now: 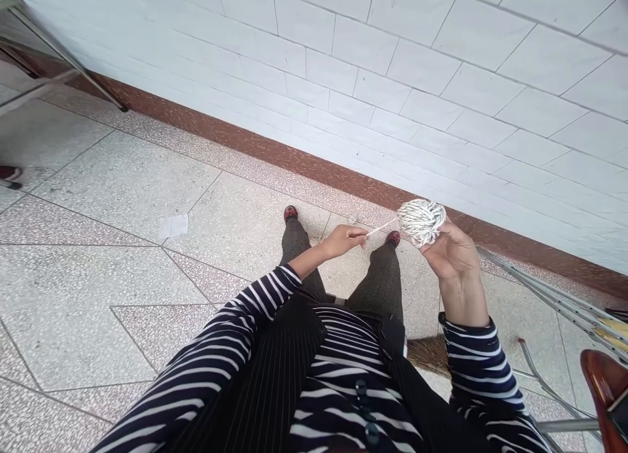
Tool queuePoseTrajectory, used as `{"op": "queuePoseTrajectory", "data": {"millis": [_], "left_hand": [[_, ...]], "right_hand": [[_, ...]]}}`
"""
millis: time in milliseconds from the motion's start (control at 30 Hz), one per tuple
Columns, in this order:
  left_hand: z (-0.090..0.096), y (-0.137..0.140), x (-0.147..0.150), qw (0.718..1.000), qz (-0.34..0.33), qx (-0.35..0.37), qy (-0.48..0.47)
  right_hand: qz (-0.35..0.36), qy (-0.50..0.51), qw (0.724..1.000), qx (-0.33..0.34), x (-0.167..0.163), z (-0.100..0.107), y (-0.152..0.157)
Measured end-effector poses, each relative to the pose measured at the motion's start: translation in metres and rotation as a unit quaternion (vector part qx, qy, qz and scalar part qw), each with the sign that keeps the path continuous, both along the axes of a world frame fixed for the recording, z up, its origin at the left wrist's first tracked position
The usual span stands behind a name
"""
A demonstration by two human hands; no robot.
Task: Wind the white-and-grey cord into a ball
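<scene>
A ball of white cord (422, 223), wound in thick loops, rests in my right hand (454, 251), whose fingers curl round its right and lower side. From the ball's left side a short strand of cord (381, 229) runs taut to my left hand (345, 240). The left thumb and fingers pinch that strand. Both hands are held up in front of my body, above the floor, with the ball near the foot of the wall in the picture.
A white tiled wall (363, 61) with a brown skirting (235, 134) runs across ahead. A pale paper (173, 226) lies on the speckled floor (122, 185). Metal table legs (73, 61) stand far left, metal rails (544, 289) and a brown wooden piece (606, 381) at right. Bristles (426, 353) show beside me.
</scene>
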State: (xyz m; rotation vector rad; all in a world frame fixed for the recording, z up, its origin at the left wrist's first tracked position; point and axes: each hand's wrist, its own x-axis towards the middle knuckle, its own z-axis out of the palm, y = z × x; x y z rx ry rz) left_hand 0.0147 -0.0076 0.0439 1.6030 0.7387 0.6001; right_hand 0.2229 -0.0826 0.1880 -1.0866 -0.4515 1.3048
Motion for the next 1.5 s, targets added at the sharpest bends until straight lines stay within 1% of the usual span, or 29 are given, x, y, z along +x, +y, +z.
{"op": "queuePoseTrajectory", "data": {"millis": [67,133,200,233,300,333,400,467,500,567,667,800,867,933,1033,1167,1267,1400,1500], "left_hand": [[-0.015,0.002,-0.011,0.998,-0.003,0.041,0.046],[-0.030,0.009,-0.023,0.993,0.002,0.067,0.097],[-0.040,0.018,-0.033,0.984,0.022,0.076,0.162],[-0.042,0.022,-0.036,0.978,0.037,0.077,0.190],[-0.037,0.025,-0.035,0.974,0.058,0.079,0.204],[-0.031,0.024,-0.031,0.979,0.056,0.079,0.182],[-0.015,0.018,-0.015,0.993,0.025,0.072,0.093],[0.000,0.010,0.007,0.998,-0.006,0.062,-0.011],[0.005,0.006,0.018,0.997,-0.009,0.058,-0.051],[0.010,0.001,0.036,0.994,0.004,0.048,-0.095],[0.012,0.000,0.049,0.993,0.043,0.046,-0.104],[0.023,0.004,0.046,0.984,0.107,0.094,-0.104],[0.029,0.004,0.044,0.986,0.092,0.113,-0.084],[0.031,0.002,0.043,0.991,0.056,0.107,-0.049],[0.026,-0.003,0.041,0.996,0.034,0.081,-0.009],[0.018,-0.008,0.028,0.997,0.036,0.070,-0.003],[0.010,-0.010,0.017,0.998,0.034,0.053,0.017],[-0.008,-0.019,0.006,0.998,0.029,0.026,0.055],[-0.021,-0.030,-0.002,0.996,0.030,0.003,0.089]], "right_hand": [[-0.015,0.012,1.000,0.008,0.004,-0.002,-0.004],[-0.017,0.025,0.999,0.010,0.005,-0.003,-0.008],[-0.003,0.032,0.999,0.014,0.003,-0.003,-0.014],[0.005,0.032,0.999,0.020,0.001,-0.004,-0.017],[0.018,0.024,0.999,0.037,-0.004,-0.006,-0.021],[0.022,0.017,0.999,0.044,-0.007,-0.007,-0.022],[0.031,0.001,0.998,0.049,-0.013,-0.011,-0.022],[0.042,-0.018,0.998,0.041,-0.017,-0.016,-0.020],[0.046,-0.029,0.998,0.035,-0.018,-0.018,-0.019],[0.056,-0.048,0.997,0.028,-0.019,-0.023,-0.019],[0.072,-0.065,0.995,0.031,-0.019,-0.028,-0.022],[0.096,-0.060,0.993,0.025,-0.020,-0.031,-0.028],[0.095,-0.052,0.994,0.024,-0.022,-0.031,-0.027],[0.083,-0.042,0.995,0.026,-0.024,-0.031,-0.026],[0.070,-0.022,0.997,0.024,-0.024,-0.031,-0.023],[0.054,0.013,0.998,0.005,-0.017,-0.030,-0.023],[0.038,0.024,0.999,0.004,-0.014,-0.024,-0.026],[0.029,0.000,0.999,0.016,-0.012,-0.012,-0.030],[0.015,-0.029,0.999,0.026,-0.007,-0.009,-0.030]]}}
